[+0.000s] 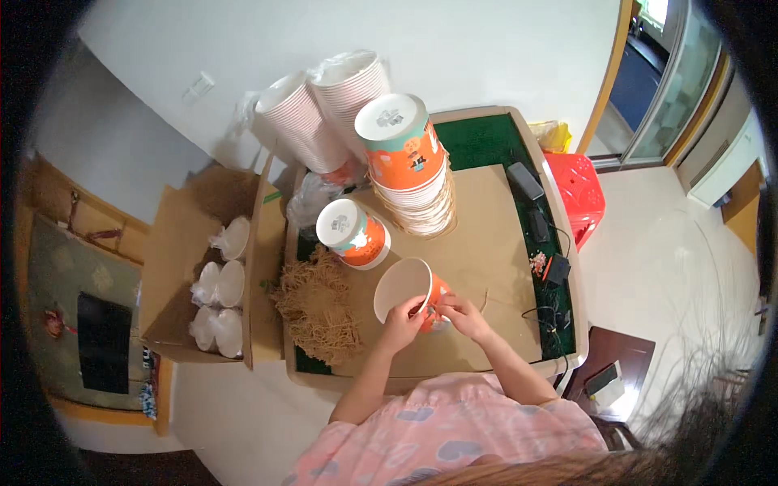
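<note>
A large orange-and-white paper cup (403, 289) is tilted in front of me, with its open mouth facing up and left. My left hand (404, 323) is closed on the cup's near rim, thumb on the outside. My right hand (464, 317) pinches at the printed side of the cup; what lies between its fingertips is too small to make out. Just past that hand is a thin loose strand (486, 300) of brown twine. To the left, a tangled heap of brown paper twine (318, 312) lies beside a cup turned upside down (354, 235).
Behind stands a tall stack of upturned cups (403, 154), twine hanging round it. Plastic-wrapped cup stacks (298, 121) lean on the wall. An open cardboard box (263, 300) with wrapped white cups is at left. Black adapters and cables (555, 270) line the table's right edge, near a red stool (577, 194).
</note>
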Motion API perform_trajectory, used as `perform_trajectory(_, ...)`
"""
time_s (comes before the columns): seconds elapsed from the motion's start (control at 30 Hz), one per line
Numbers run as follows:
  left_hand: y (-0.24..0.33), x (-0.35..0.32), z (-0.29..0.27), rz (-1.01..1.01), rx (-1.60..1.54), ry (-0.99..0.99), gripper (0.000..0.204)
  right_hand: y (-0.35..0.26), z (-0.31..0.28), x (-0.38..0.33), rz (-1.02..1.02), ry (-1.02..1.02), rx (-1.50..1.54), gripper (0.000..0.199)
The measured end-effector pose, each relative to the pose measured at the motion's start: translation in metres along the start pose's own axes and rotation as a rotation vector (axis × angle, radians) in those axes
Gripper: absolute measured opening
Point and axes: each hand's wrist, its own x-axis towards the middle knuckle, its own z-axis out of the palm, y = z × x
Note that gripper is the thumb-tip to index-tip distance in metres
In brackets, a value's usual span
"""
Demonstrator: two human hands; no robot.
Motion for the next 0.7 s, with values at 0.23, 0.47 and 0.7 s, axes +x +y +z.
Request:
perform_trajectory(0.23, 0.014, -0.005, -0.002, -0.045, -0.016, -0.073, 0.032, 0.020, 0.002, 0.003, -0.054, 0.070, -0.167, 0.015)
perform_trajectory(0.47, 0.025, -0.005, 0.004, 0.004, -0.011, -0.081, 0.031, 0.018, 0.000, 0.000, -0.035, 0.119, -0.175, 0.021)
perform_trajectory(0.7, -0.005, 0.004, 0.020, -0.108, -0.168, -0.188, 0.023, 0.011, -0.012, -0.001, 0.112, 0.029, -0.237, 0.024)
